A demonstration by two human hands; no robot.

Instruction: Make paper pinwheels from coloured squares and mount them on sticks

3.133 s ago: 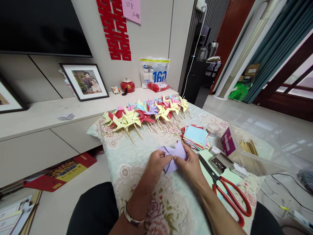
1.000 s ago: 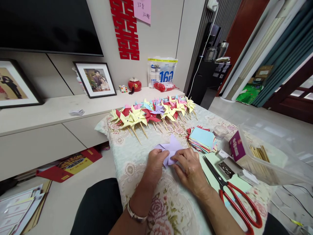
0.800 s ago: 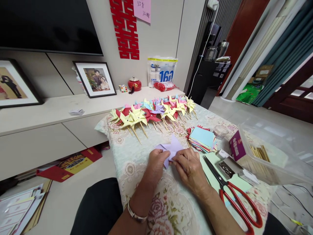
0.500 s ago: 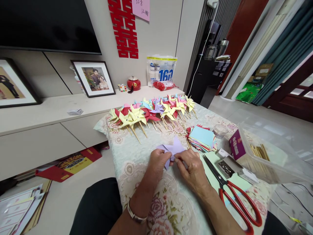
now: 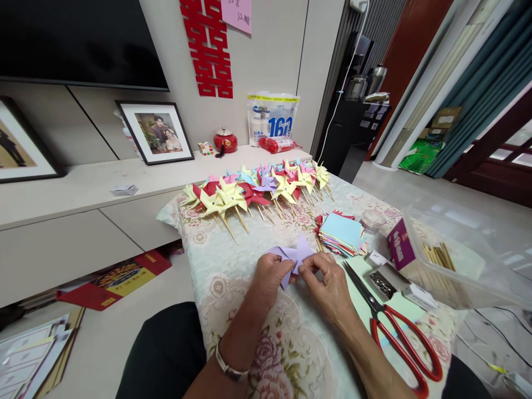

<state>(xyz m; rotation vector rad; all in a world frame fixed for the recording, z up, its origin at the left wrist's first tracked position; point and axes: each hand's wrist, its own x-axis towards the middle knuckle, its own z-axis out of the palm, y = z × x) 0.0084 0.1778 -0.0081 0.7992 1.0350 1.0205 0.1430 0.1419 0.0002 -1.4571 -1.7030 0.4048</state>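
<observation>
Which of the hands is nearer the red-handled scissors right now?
Right. The right hand is at the purple paper, just left of the scissors; the left hand grips that paper's left side, farther from them.

Left hand (image 5: 268, 272) and right hand (image 5: 331, 284) close together, forearms (image 5: 239, 338) angled inward.
Left: thumb laid across, fingers curled under. Right: thumb and index tips pinched, other fingers bent, back of hand showing.

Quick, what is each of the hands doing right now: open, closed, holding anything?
Left hand: closed, holding the purple paper.
Right hand: closed in a pinch at that paper's edge; whether it grips anything cannot be told.
</observation>
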